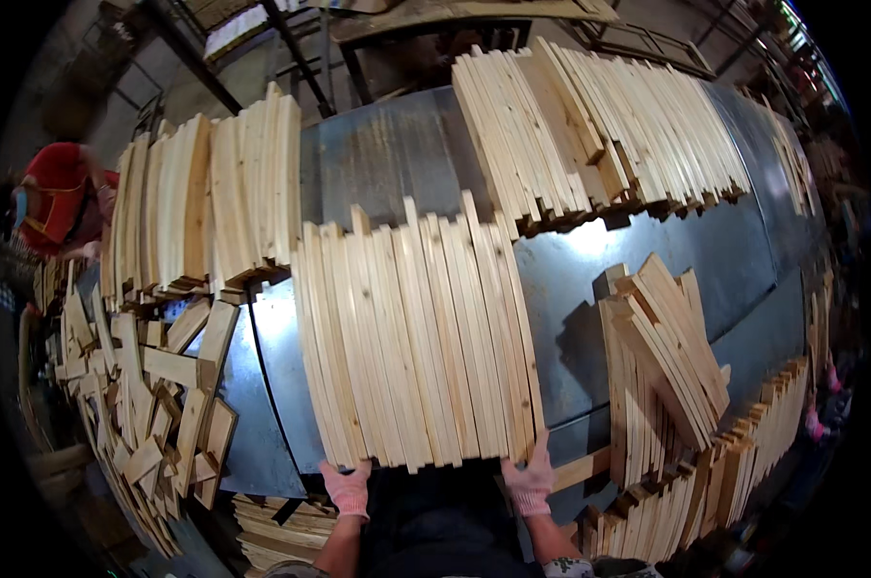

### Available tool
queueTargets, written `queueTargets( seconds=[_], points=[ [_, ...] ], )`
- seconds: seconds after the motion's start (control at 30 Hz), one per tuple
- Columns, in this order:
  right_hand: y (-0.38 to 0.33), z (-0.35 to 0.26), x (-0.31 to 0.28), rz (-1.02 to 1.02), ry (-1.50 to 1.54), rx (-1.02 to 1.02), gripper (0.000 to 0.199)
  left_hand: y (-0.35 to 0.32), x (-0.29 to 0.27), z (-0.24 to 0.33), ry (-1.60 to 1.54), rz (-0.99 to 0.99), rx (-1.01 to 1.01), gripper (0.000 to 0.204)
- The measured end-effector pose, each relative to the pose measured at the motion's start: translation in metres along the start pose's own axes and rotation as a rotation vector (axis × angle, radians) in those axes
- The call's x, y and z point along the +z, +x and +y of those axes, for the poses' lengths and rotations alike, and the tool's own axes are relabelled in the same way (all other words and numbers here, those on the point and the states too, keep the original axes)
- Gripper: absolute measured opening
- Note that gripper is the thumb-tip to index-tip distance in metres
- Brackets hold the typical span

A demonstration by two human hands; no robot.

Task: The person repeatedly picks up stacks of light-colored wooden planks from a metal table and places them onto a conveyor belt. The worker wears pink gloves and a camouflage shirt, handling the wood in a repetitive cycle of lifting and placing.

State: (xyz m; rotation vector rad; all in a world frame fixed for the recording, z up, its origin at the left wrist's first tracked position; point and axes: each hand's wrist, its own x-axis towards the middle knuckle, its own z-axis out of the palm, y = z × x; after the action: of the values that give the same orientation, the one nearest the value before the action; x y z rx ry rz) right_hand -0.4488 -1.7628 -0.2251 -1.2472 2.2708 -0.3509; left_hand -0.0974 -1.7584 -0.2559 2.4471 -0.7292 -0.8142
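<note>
- At the far left edge, a co-worker in red (55,197) is beside the boards.
- On the left, nearer, short wooden offcuts (177,366) lie jumbled at many angles.
- Just beyond them, a row of pale boards (180,202) stands packed side by side.
- Near, left of the person's body, more stacked boards (281,535) show partly.
- The left hand (347,488), in a pale pink glove, is at the near left corner of the middle row, thumb apart from the fingers; I cannot tell whether it pinches any board.
- The middle row of boards (416,337) lies directly in front of the person, packed closely, its far ends uneven.
- The right hand (530,479), gloved alike, is at that row's near right corner, thumb apart, fingers pointing away along the side; whether it grips cannot be told.
- Farther right, the grey metal table (560,275) shows bare.
- Far right, another long row (637,125) fans across it.
- Nearer, tilted boards (671,337) lean over others.
- Near right, a stepped row (719,482) curves along.
</note>
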Motion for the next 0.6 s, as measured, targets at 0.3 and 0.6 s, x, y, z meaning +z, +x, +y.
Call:
queueTargets(
  seconds=[0.3,0.6],
  points=[
    [0.12,-0.019,-0.099,-0.169,0.283,-0.302,0.043,0.13,-0.046,-0.029,0.467,-0.203,0.691,0.05],
    [0.253,-0.006,0.06,-0.152,1.015,-0.311,0.066,0.232,0.044,0.013,-0.354,-0.23,0.136,0.062]
  ],
)
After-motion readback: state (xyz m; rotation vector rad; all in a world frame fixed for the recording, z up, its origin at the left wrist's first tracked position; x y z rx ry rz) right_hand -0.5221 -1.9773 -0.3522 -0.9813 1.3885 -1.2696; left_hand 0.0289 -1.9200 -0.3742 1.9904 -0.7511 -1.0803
